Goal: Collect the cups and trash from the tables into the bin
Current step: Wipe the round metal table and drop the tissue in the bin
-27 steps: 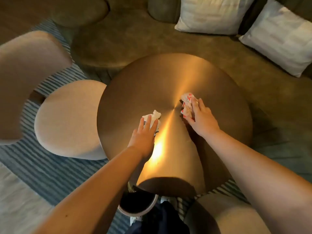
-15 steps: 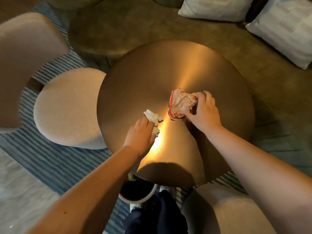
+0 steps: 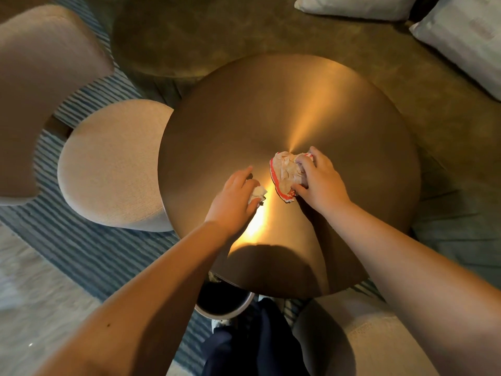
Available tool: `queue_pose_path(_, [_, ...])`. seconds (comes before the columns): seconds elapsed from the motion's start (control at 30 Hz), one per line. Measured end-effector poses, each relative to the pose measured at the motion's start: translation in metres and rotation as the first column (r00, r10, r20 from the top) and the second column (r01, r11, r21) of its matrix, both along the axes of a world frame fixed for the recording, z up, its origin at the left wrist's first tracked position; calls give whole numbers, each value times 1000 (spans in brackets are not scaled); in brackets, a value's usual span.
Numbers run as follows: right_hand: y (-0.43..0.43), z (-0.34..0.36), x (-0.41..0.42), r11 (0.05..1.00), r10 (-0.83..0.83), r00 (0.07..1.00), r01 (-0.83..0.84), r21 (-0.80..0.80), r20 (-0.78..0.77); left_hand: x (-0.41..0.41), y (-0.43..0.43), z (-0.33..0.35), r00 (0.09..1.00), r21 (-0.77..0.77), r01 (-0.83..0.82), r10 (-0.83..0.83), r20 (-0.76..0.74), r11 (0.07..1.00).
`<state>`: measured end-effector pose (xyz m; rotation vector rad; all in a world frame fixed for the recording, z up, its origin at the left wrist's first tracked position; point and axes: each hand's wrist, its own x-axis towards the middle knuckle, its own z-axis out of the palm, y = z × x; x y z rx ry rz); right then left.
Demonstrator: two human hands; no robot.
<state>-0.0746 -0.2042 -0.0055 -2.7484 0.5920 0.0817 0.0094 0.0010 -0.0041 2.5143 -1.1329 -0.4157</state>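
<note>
Brushed gold table [image 3: 271, 109], red-edged pale wrapper [image 3: 284, 173], white tissue [image 3: 257, 191], seemingly blue-striped rug [image 3: 89, 248]

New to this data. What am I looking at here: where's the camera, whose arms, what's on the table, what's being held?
No robot here: a person works with two bare hands. The one camera sits on the person's head, looking forward and down, so the arms come in from the bottom edge.

The surface is a round brass-coloured table, with pale stools beside it. The left hand is closed on a small white tissue. The right hand grips a crumpled wrapper with red edging, which looks to be on the table. Below the near table edge is a dark, white-rimmed bin, where the trash goes. No cups show on this table.
</note>
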Motion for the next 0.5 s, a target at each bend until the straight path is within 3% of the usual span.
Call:
queue_pose_path(0.07, [1, -1, -4, 998, 28, 1000, -27, -61, 13, -1, -3, -7, 997, -3, -15, 15, -80, 1000])
queue_pose_path(0.23, [10, -5, -14, 997, 20, 998, -16, -79, 52, -7, 6, -15, 993, -31, -41, 37, -113, 999])
queue_pose_path(0.37, [22, -1, -20, 996, -14, 1000, 14, -85, -1, -10, 17, -6, 971, -12, -109, 104, -217, 994])
queue_pose_path(0.5, [31, 13, -28, 999, -45, 998, 46, 22, -43, -12, 34, 19, 970, -29, -166, 158, -185, 986])
